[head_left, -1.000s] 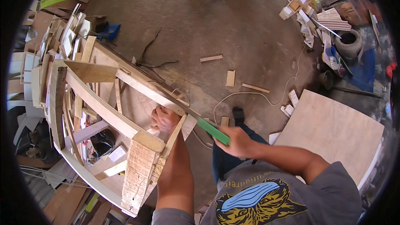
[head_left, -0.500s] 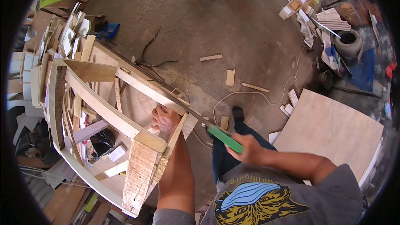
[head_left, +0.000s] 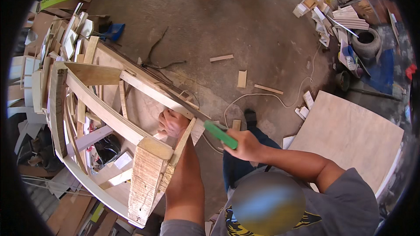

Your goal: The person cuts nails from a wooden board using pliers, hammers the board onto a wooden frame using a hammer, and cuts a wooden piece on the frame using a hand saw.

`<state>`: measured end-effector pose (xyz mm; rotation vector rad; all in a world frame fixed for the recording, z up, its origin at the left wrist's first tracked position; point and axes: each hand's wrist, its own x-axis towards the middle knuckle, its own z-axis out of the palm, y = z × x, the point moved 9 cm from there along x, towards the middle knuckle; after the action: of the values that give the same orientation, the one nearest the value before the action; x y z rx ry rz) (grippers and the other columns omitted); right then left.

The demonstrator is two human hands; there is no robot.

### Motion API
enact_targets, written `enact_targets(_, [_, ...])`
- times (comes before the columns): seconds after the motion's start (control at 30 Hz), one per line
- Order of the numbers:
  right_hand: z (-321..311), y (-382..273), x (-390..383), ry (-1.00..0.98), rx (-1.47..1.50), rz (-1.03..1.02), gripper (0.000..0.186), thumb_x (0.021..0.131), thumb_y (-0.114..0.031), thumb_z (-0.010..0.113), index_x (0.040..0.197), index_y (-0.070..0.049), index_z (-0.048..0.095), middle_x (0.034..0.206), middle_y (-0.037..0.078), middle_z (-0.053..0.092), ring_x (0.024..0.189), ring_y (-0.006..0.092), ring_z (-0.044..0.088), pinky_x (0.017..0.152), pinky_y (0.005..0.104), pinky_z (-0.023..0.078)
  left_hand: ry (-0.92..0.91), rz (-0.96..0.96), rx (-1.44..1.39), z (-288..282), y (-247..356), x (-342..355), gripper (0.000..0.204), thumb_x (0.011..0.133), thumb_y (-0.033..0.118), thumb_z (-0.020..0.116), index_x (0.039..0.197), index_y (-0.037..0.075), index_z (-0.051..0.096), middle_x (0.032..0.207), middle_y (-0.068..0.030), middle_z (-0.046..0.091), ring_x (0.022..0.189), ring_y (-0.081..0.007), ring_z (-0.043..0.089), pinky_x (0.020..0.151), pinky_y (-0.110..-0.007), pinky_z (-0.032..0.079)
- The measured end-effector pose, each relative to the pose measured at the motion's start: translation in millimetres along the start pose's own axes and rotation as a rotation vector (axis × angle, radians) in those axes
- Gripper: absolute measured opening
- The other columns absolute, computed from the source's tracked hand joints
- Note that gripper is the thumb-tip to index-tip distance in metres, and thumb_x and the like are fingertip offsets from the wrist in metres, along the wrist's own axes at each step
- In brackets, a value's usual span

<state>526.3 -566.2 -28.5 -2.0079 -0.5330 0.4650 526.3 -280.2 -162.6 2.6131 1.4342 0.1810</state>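
Observation:
My right hand (head_left: pixel 247 145) is closed round the green handle (head_left: pixel 218 133) of a handsaw. Its dark blade (head_left: pixel 195 111) points up and left, lying along the end of a pale wooden rail (head_left: pixel 153 90). That rail is part of a large curved wooden frame (head_left: pixel 109 111) at the left. My left hand (head_left: pixel 173 123) reaches up inside the frame with its fingers curled against the rail close to the blade; the frame partly hides its grip. A thick, rough-sawn wooden block (head_left: pixel 146 179) forms the near corner, left of my left forearm.
A flat plywood sheet (head_left: pixel 348 137) lies at the right. Offcuts (head_left: pixel 242 79) and a pale cord (head_left: pixel 262 95) are on the floor ahead. Stacked wood pieces (head_left: pixel 72 39) crowd the far left. An old tyre-like ring (head_left: pixel 366 43) sits among clutter at the far right.
My right hand has pushed the saw forward, up and to the left along the rail. My left hand stays in the same place.

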Motion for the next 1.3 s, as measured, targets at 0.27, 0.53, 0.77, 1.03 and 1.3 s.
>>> enact_targets(0.27, [1.8, -0.5, 16.2, -0.015, -0.064, 0.029, 0.023, 0.090, -0.013, 0.078, 0.104, -0.004, 0.064, 0.082, 0.017, 0.068, 0.069, 0.0376, 0.070, 0.058, 0.0447, 0.055, 0.066, -0.006, 0.017, 3.5, -1.9, 3.1, 0.027, 0.099, 0.032, 0.060, 0.116, 0.019, 0.075, 0.125, -0.0020, 0.066, 0.124, -0.0264, 0.059, 0.117, -0.067, 0.025])
enact_targets(0.53, [-33.3, -17.1, -38.0, 0.041, 0.028, 0.014, 0.019, 0.089, -0.011, 0.077, 0.102, -0.004, 0.066, 0.079, 0.015, 0.069, 0.068, 0.0365, 0.070, 0.060, 0.0441, 0.056, 0.058, -0.011, 0.039, -9.3, -0.5, 2.1, 0.027, 0.099, 0.032, 0.059, 0.116, 0.019, 0.076, 0.125, -0.0013, 0.067, 0.122, -0.0258, 0.060, 0.117, -0.065, 0.025])
enact_targets(0.77, [-21.5, -20.2, -26.0, 0.029, 0.000, 0.017, 0.023, 0.087, -0.013, 0.079, 0.105, -0.004, 0.066, 0.082, 0.013, 0.068, 0.067, 0.0344, 0.071, 0.059, 0.0444, 0.057, 0.081, 0.010, -0.002, -10.8, -3.7, 1.5, 0.024, 0.097, 0.029, 0.062, 0.115, 0.019, 0.076, 0.123, -0.0010, 0.067, 0.120, -0.0261, 0.061, 0.116, -0.066, 0.026])
enact_targets(1.03, [-3.8, -7.1, 5.1, 0.024, -0.033, 0.042, 0.022, 0.088, -0.015, 0.078, 0.093, -0.005, 0.059, 0.084, 0.018, 0.066, 0.070, 0.0411, 0.068, 0.057, 0.0467, 0.054, 0.045, 0.013, 0.016, -10.2, 9.3, -0.4, 0.027, 0.098, 0.029, 0.062, 0.120, 0.020, 0.075, 0.126, -0.0008, 0.066, 0.124, -0.0259, 0.060, 0.116, -0.067, 0.026])
enact_targets(1.3, [2.3, -2.7, 19.0, 0.019, 0.008, 0.091, 0.019, 0.090, -0.013, 0.077, 0.096, -0.005, 0.061, 0.080, 0.017, 0.067, 0.070, 0.0409, 0.069, 0.060, 0.0481, 0.055, 0.062, 0.016, 0.001, 1.4, 0.4, 3.3, 0.027, 0.098, 0.032, 0.062, 0.119, 0.019, 0.075, 0.127, -0.0008, 0.066, 0.125, -0.0260, 0.059, 0.116, -0.068, 0.025])
